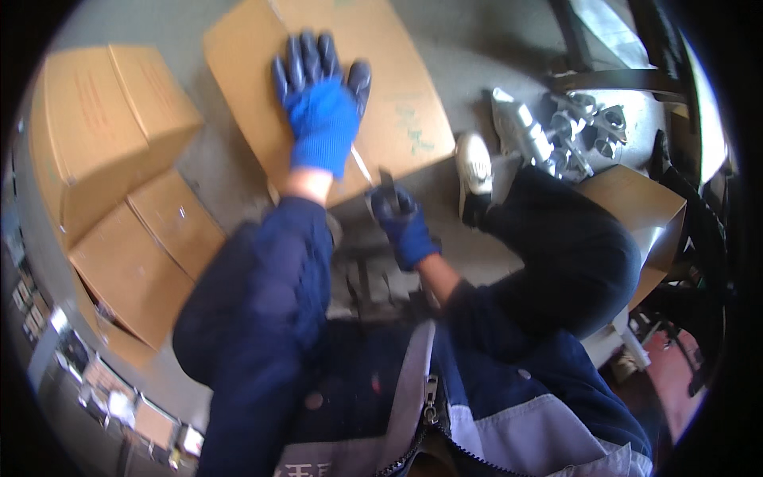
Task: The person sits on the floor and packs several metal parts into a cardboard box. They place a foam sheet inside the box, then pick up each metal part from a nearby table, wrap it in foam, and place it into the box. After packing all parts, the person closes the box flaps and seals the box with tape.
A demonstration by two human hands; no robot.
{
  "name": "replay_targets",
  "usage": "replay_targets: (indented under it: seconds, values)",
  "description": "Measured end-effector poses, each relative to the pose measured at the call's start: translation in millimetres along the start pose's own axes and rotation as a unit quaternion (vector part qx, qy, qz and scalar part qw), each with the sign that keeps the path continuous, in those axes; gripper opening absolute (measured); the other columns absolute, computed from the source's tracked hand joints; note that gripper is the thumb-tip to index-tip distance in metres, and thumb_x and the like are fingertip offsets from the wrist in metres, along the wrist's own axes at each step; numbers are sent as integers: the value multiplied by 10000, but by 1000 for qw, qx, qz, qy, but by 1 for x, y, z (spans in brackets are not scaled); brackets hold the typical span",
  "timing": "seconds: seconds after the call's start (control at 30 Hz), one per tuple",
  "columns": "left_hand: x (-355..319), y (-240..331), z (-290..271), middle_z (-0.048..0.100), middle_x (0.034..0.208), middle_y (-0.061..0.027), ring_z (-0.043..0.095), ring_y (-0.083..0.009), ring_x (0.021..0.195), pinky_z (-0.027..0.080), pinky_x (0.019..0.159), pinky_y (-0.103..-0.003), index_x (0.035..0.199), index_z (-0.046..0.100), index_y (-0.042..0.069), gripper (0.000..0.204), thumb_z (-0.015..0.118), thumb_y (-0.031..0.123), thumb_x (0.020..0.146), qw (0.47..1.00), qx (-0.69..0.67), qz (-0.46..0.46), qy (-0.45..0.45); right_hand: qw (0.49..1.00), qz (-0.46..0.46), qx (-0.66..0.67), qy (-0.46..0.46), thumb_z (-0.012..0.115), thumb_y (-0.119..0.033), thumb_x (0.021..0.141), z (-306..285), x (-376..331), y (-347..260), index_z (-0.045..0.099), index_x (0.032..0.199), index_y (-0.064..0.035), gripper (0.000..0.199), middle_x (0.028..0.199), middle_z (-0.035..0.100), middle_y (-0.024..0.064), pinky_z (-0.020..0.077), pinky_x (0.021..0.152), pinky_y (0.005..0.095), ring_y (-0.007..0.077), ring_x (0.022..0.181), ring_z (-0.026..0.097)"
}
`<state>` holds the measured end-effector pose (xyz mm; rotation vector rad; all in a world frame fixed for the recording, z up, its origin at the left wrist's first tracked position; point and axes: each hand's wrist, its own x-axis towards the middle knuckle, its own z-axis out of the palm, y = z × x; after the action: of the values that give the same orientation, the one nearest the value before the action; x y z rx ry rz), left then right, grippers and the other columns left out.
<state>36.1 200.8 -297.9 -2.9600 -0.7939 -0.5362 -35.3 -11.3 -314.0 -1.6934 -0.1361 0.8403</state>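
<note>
A closed cardboard box (397, 103) lies in front of me, with a seam across its top and green handwriting near one corner. My left hand (322, 103), in a blue glove with dark coated fingers, is spread flat on the box top. By the near edge of that box, my right hand (404, 226) wears a similar glove and has its fingers closed round a dark tool with a flat end (387, 181). The tool's kind cannot be made out. A short pale strip (361, 164) shows on the seam between my hands.
Cardboard boxes (103, 119) stand at the left, with another carton (151, 254) nearer me. Metal parts (564, 131) and a clear-wrapped bundle (524, 127) lie on the floor at right. An open carton (636, 199) sits beside my knee, below a dark metal frame (612, 79).
</note>
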Motion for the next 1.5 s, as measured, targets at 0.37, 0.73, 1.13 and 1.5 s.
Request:
replay_targets:
  seconds: [0.37, 0.73, 1.13, 1.5]
  values:
    - [-55, 16, -18, 425, 1510, -187, 347, -358, 1426, 211, 1183, -514, 1464, 456, 60, 606, 443, 444, 995, 999, 43, -17, 18, 996, 33, 65, -44, 660, -135, 912, 1, 0, 16, 718, 1044, -80, 154, 910, 709, 19, 508, 779, 283, 73, 856, 619]
    - [-72, 32, -69, 527, 1322, -228, 476, -428, 1237, 385, 1048, -519, 1344, 507, 23, 472, 617, 204, 922, 966, -195, -142, 93, 985, 73, 116, -105, 686, -169, 915, -9, 6, 1, 710, 1143, -97, 240, 965, 714, -34, 504, 774, 268, 69, 846, 605]
    - [-243, 75, 42, 566, 1315, -211, 601, -292, 1141, 483, 975, -377, 1523, 286, 87, 781, 697, 202, 868, 689, -537, -486, -41, 952, -172, -125, -220, 584, -216, 990, -59, 22, 8, 675, 1225, -111, 273, 1139, 704, 79, 484, 924, 323, 145, 1039, 613]
    - [-231, 92, 20, 582, 1284, -165, 619, -262, 1058, 519, 868, -380, 1457, 391, 77, 533, 580, 210, 976, 506, -675, -530, -88, 773, -334, -469, -267, 678, -231, 826, -35, -5, -96, 710, 1107, -138, 297, 949, 697, 187, 528, 803, 442, 377, 883, 663]
